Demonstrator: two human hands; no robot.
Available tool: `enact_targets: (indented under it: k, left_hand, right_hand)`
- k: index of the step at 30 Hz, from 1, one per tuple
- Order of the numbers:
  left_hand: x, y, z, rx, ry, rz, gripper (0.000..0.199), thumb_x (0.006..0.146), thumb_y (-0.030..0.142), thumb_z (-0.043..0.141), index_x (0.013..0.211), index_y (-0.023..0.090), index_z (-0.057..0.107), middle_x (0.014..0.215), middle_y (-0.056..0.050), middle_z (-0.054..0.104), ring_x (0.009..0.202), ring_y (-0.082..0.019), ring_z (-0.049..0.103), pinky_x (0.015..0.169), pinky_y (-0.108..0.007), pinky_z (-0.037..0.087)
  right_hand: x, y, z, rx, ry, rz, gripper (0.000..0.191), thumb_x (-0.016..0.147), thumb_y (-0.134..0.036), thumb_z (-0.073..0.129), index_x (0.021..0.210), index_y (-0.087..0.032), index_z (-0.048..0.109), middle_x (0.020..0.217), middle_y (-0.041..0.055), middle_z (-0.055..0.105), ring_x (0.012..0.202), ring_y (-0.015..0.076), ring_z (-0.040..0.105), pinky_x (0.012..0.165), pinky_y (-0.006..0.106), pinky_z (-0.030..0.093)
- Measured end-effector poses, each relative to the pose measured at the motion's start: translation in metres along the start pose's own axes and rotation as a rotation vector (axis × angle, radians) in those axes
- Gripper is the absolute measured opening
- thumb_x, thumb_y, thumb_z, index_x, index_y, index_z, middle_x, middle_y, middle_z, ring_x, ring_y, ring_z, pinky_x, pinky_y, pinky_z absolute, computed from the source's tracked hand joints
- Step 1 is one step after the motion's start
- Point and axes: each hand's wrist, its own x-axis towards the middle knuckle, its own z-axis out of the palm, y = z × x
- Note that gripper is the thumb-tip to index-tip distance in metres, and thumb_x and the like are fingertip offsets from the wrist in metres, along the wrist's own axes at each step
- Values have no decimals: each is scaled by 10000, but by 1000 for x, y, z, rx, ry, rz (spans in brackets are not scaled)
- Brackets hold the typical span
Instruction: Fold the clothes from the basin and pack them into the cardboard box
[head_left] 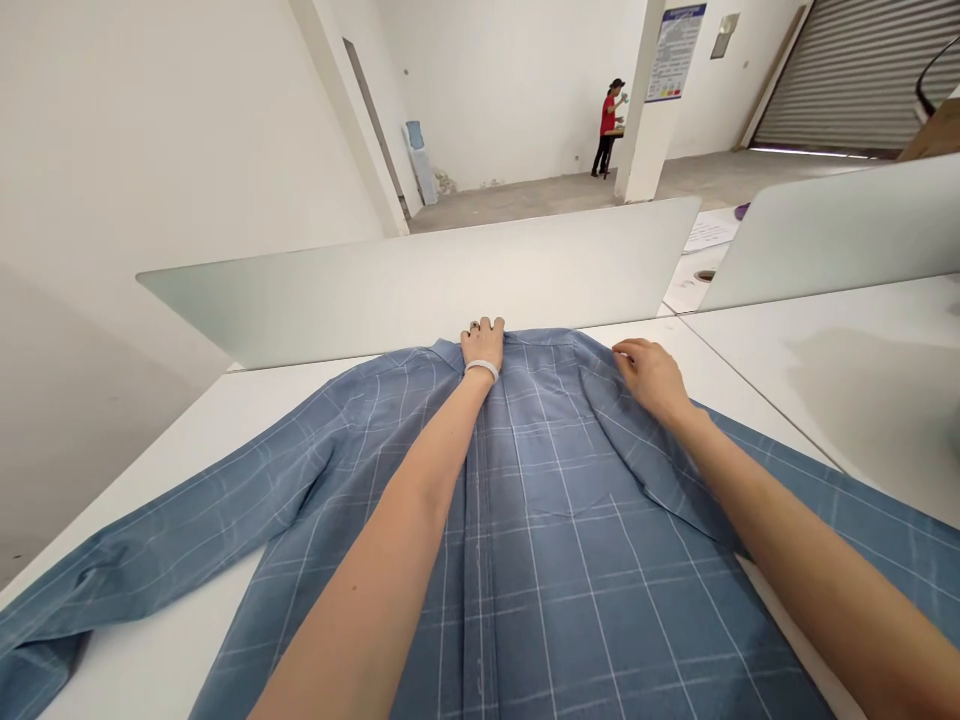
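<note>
A blue long-sleeved shirt [570, 470] with a white windowpane check lies front side up on the white table, its collar towards the far edge. Its sleeves reach out to both sides. At the collar, my left hand [484, 345] is closed over the fabric with bent fingers; a light band circles its wrist and a ring shows on one finger. My right hand [651, 378] is at the shoulder on the right, thumb and fingers pinched together at the fabric's edge. What lies under both palms is hidden.
A frosted divider [450, 285] stands along the far edge of the white table [161, 650], with a second panel [840, 240] at right. Papers [709, 235] lie behind the gap between them. Farther off are a person in red [607, 120], a pillar and a water dispenser [421, 165].
</note>
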Motion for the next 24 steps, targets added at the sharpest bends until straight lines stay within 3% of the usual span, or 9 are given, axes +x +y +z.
enact_targets:
  k: [2,5,10,16,20,24]
  left_hand:
    - [0,2,1,28,5,5,384,955,141,230,1223,221,493,1184,-133,536,1138,-278,473,880,-409,374]
    - [-1,3,2,65,11,11,384,954,141,220,1219,209,491,1183,-140,531,1127,-278,478,866,-405,385]
    - [0,3,5,67,25,32,382,953,135,217,1213,195,490,1173,-150,524,1113,-280,488,863,-408,389]
    - [0,4,4,88,21,53,380,951,137,215,1211,189,488,1159,-154,523,1086,-283,502,839,-406,407]
    - [-1,4,3,56,-10,48,406,945,126,198,1232,197,477,1183,-162,507,1099,-287,495,842,-406,406]
    - [-1,5,2,18,-25,39,438,941,130,176,1264,206,462,1216,-178,489,1133,-299,473,852,-414,399]
  right_hand:
    - [14,9,1,-54,-75,194,386,918,-341,356,1050,-168,676,1127,117,634,1014,270,575,857,400,441]
    - [25,11,9,-108,-189,288,372,903,-394,383,993,-187,678,1109,116,627,1035,286,557,820,402,439]
    - [33,15,16,-225,-192,218,339,935,-302,327,1102,-163,587,1066,145,635,953,246,589,761,332,423]
    - [43,46,16,-412,-231,156,342,948,-357,321,1109,-158,547,1033,153,654,896,273,616,703,333,409]
    - [48,58,21,-387,-224,92,346,948,-367,339,1103,-156,565,1056,137,651,923,259,612,733,330,420]
    - [42,70,13,-207,-111,65,385,932,-364,377,1195,-142,551,1153,139,606,989,248,594,825,359,443]
